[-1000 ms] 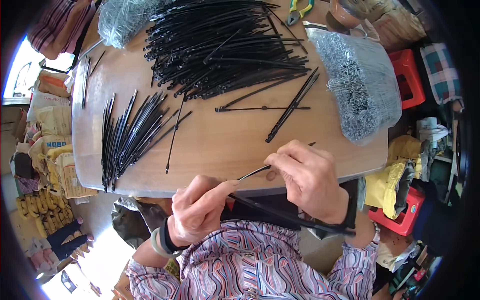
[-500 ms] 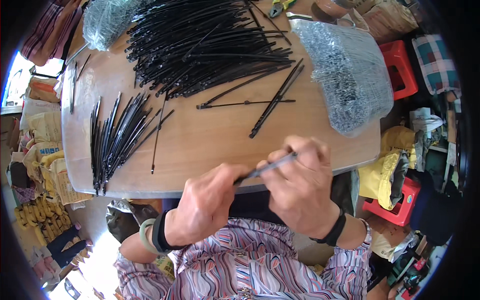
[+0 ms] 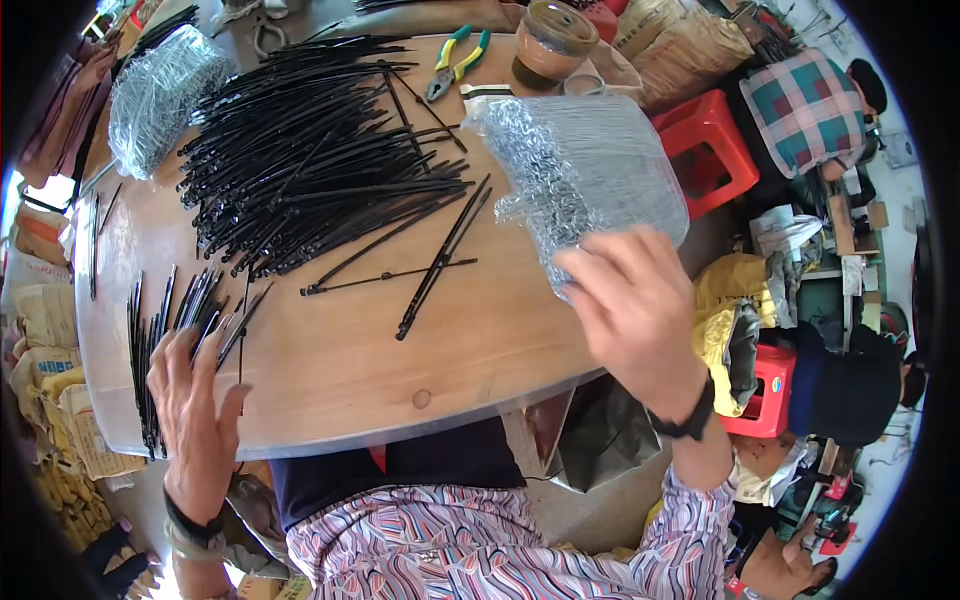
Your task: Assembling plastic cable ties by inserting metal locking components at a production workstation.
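My left hand [image 3: 195,400] reaches over a small fanned pile of slim black strips [image 3: 146,350] at the left of the table. Its fingers are apart and lie on or just above the strips. My right hand [image 3: 640,305] is at the near edge of a bundle of thin silvery wire-like strips [image 3: 620,160]. Its fingers curl toward the thumb in a pinch, and what lies between the tips is too small to make out. A large heap of black strips [image 3: 320,160] covers the far left. Two or so loose black strips [image 3: 440,260] lie mid-table.
Pliers [image 3: 455,65] with green and yellow handles and a brown jar [image 3: 552,45] stand at the back. A plastic-wrapped bundle [image 3: 170,100] sits far left. Red stools [image 3: 705,150] and yellow sacks [image 3: 735,290] are to the right. Another person in a checked top [image 3: 810,110] is at the upper right.
Both hands held a black strip between them in front of me. Now they are apart: the left over the small pile, the right at the silvery bundle. The view has shifted right.
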`<state>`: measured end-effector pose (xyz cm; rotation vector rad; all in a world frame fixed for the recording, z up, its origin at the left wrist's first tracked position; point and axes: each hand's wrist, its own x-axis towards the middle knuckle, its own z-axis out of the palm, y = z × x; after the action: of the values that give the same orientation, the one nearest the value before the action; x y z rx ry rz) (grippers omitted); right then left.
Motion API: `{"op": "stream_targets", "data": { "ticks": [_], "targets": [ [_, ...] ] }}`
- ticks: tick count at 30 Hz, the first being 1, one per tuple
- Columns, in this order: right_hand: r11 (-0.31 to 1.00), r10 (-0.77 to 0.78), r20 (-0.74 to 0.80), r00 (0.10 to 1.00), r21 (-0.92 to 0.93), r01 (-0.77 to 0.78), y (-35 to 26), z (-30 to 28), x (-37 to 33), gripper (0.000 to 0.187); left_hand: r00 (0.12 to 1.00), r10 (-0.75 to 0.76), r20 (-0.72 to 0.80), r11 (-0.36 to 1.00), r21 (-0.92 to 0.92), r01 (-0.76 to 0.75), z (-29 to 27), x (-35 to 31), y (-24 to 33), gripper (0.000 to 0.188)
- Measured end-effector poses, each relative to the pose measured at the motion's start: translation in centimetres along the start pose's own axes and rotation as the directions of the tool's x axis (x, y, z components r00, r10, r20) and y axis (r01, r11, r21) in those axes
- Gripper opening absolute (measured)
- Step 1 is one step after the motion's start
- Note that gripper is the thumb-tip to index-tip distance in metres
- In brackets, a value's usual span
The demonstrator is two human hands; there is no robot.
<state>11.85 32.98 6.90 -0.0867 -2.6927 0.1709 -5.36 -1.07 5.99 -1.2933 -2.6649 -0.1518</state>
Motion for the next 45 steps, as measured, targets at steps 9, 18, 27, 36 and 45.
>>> {"op": "stream_targets", "data": {
  "ticks": [9, 18, 27, 36, 45],
  "targets": [
    [0.964, 0.111, -0.079, 0.991, 0.251, -0.088, 3.4, 1.9, 0.7, 0.019, 0.979, 0.197, 0.048, 0.929, -0.327, -0.171, 7.0, 7.8, 4.3, 0.031],
    [0.723, 0.34, 0.16, 0.927, 0.586, -0.367, 3.1, 0.6, 1.6, 0.014, 0.988, 0.122, 0.091, 0.956, -0.278, -0.093, 6.6, 8.4, 4.6, 0.014],
    [0.989, -0.141, 0.057, 0.988, -0.044, 0.144, 3.1, 1.8, 3.1, 0.014, 0.997, 0.076, 0.002, 0.966, -0.248, -0.073, 5.0, 7.7, 3.0, 0.012],
    [0.649, 0.297, -0.046, 0.954, 0.742, -0.166, 1.0, 0.6, 2.9, 0.013, 0.849, -0.175, 0.498, -0.184, -0.864, 0.469, 1.8, 2.0, 2.2, 0.015],
    [0.997, -0.067, -0.099, 0.993, 0.034, 0.071, 2.5, 2.7, 1.8, 0.022, 0.88, 0.081, 0.468, -0.858, -0.416, 0.301, 3.5, -3.9, 5.1, 0.035]
  ]
}}
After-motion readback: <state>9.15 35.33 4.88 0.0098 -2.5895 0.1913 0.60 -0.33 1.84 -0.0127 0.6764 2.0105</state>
